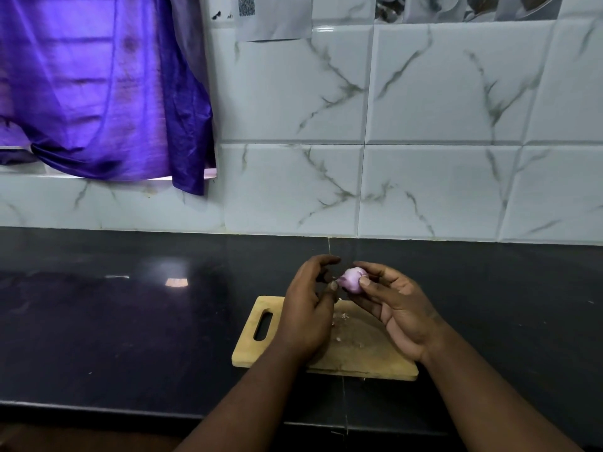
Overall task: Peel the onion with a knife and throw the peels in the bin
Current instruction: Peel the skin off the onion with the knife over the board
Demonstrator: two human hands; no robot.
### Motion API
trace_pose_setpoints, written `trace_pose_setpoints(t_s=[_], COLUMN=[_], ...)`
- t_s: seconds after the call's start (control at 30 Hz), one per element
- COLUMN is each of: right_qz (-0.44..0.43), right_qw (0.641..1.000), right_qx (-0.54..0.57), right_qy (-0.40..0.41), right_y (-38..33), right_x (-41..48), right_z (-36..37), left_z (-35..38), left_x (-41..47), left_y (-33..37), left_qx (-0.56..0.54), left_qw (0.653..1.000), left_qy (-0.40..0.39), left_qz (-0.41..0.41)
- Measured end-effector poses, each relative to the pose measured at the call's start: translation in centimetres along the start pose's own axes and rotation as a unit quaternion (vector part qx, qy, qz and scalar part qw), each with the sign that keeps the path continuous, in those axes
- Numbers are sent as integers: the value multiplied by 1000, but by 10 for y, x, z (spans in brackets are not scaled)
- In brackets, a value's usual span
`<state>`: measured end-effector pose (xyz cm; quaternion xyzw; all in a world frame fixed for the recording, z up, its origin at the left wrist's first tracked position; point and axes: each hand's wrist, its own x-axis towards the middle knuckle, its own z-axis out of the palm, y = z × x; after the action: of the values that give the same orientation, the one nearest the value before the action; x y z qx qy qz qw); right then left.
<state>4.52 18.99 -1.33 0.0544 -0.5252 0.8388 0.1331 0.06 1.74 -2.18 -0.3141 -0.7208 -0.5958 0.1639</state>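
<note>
Two hands met over a dark worktop [130, 321]: right hand [396, 309] grip clamped on a peeled onion [352, 280], left hand [308, 308] fingers apart beside it; below lay a wooden chopping board [359, 353].

Both bare forearms rise from the bottom edge, the left from about 7 o'clock and the right from about 5 o'clock, converging toward the centre. The left hand [308, 308] shows its back to the camera, fingers loosely curled, thumb tip meeting the onion [352, 280] at its 9 o'clock side. The right hand [396, 308] is turned palm-up and tilted inward, thumb and fingertips pinching the onion from its 3 o'clock side, held aloft between both hands.
</note>
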Motion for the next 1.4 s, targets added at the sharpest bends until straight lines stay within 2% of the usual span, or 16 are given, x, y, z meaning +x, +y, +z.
trace_pose_setpoints(t_s=[0.13, 0.27, 0.47, 0.6, 0.83, 1.17, 1.3, 1.4], right_qz=[-15, -28, -30, -12, -24, -42, -29, -28], right_qw=[999, 997, 999, 999, 993, 986, 990, 991], right_qx=[-39, -77, -44, -48, -113, -162, -131, -127], right_qy=[12, 11, -7, -18, -11, -25, -43, -44], right_y=[0, 1, 5, 9, 8, 8, 9, 12], right_x=[-2, -2, 2, 2, 1, 1, 0, 2], right_z=[0, 0, -1, -2, -1, -4, -3, -3], left_z=[0, 1, 0, -1, 0, 1, 0, 0], left_x=[1, -1, 2, 5, 1, -2, 1, 3], left_y=[2, 4, -2, -5, 6, 6, 1, -1], left_qx=[-34, -46, -75, -64, -97, 14, -2, -36], left_qw=[998, 995, 995, 993, 993, 999, 995, 992], left_qy=[22, -25, -6, 39, 7, 41, 84, 84], left_qz=[-46, -79, -70, -91, -67, -20, -53, -87])
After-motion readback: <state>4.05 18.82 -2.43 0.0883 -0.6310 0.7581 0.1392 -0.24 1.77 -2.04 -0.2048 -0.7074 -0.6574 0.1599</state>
